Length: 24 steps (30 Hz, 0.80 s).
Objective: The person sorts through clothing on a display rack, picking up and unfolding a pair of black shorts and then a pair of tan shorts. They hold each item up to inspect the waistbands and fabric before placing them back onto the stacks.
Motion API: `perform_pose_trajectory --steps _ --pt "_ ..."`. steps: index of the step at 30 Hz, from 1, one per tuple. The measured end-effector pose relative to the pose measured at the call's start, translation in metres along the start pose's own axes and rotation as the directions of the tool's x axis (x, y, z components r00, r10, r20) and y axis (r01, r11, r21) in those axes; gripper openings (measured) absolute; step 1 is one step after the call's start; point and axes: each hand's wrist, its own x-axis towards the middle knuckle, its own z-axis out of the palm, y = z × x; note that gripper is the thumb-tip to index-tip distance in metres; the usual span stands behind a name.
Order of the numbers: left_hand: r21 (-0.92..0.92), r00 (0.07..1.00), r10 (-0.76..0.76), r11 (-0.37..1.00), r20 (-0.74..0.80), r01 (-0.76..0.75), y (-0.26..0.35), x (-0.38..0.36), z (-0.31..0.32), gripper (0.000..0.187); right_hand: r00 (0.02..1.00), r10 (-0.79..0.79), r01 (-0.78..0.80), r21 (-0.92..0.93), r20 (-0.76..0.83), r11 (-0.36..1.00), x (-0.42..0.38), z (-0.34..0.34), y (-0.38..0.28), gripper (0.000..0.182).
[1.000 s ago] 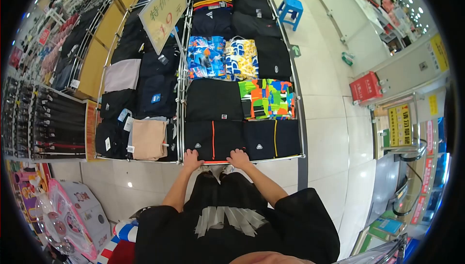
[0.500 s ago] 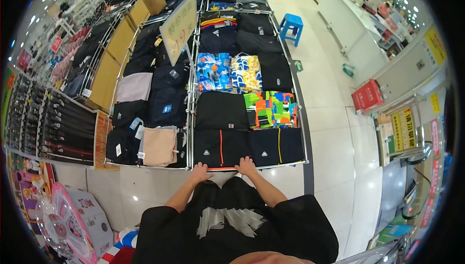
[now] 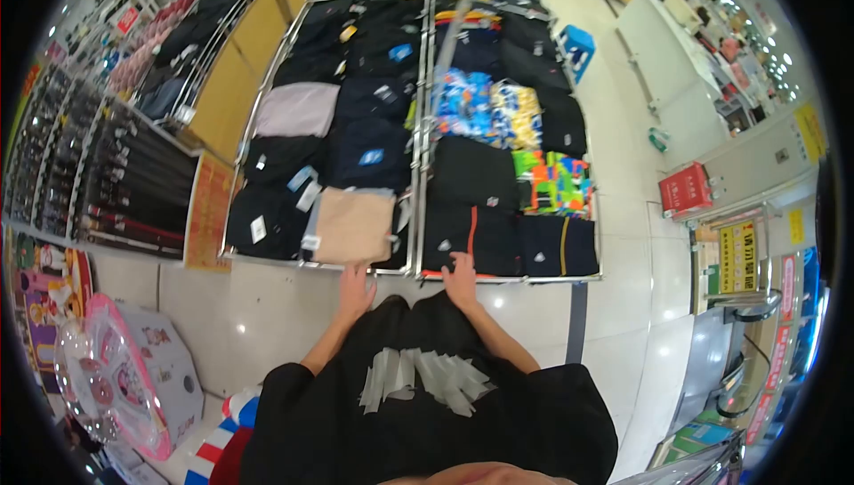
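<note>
My left hand point(image 3: 357, 291) is at the metal rail in front of a folded beige garment point(image 3: 356, 222), fingers stretched forward; its fingertips are at the garment's front edge. My right hand point(image 3: 459, 282) reaches over the front edge of black folded trousers point(image 3: 449, 240) with a red stripe, fingers apart and touching the cloth near its front. Beside these lies a dark folded pair with a yellow stripe point(image 3: 580, 246). Behind them are a plain black folded garment point(image 3: 471, 172) and a multicoloured patterned one point(image 3: 556, 184).
A metal-railed display table point(image 3: 414, 218) carries rows of folded clothes. A blue stool point(image 3: 576, 49) and a red box point(image 3: 687, 189) stand to the right. Hanging trousers point(image 3: 133, 173) and a pink-and-white machine point(image 3: 133, 378) are on the left. Pale floor tiles point(image 3: 623, 325) run along the right.
The view has shifted left and tilted slightly. My left hand has moved from the black trousers to the beige garment; my right hand stays at the red-striped trousers, now more over their front.
</note>
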Motion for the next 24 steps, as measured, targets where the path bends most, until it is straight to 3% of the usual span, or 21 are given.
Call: perform_pose_trajectory --steps 4,5,8,11,13,17,20,24 --pt "-0.041 0.98 -0.161 0.987 -0.12 0.158 -0.097 -0.014 -0.027 0.06 0.994 0.108 -0.109 0.172 0.015 0.979 -0.028 0.066 -0.041 0.044" --pt "-0.052 0.967 -0.19 0.982 -0.169 0.184 -0.12 -0.017 -0.031 0.061 0.999 0.031 -0.032 0.068 0.012 0.997 -0.032 0.079 -0.047 0.044" --pt "-0.215 0.927 -0.353 0.922 -0.13 0.321 -0.168 -0.01 -0.047 0.061 0.977 0.186 -0.204 0.205 0.103 0.957 -0.04 0.102 -0.088 0.046" --pt "-0.307 0.914 -0.404 0.875 -0.036 0.374 -0.194 0.013 -0.056 0.061 0.972 0.186 -0.212 0.191 0.143 0.958 -0.037 0.115 -0.105 0.048" --pt "-0.297 0.919 -0.392 0.884 -0.053 0.36 -0.201 0.03 -0.052 0.059 0.984 0.132 -0.147 0.127 0.116 0.981 -0.034 0.116 -0.112 0.047" --pt "0.002 0.99 -0.064 0.998 -0.127 0.065 -0.178 0.061 -0.065 0.074 0.986 0.108 -0.117 0.064 0.131 0.991 -0.011 0.113 -0.128 0.047" --pt "0.188 0.998 0.02 0.982 0.061 -0.032 -0.145 0.077 -0.078 0.088 0.991 0.094 -0.096 0.018 0.099 0.995 0.009 0.113 -0.146 0.049" --pt "0.274 0.956 -0.066 0.962 0.285 -0.015 -0.168 0.075 -0.038 0.091 0.995 -0.081 0.084 -0.055 0.063 0.995 0.051 0.125 -0.165 0.053"
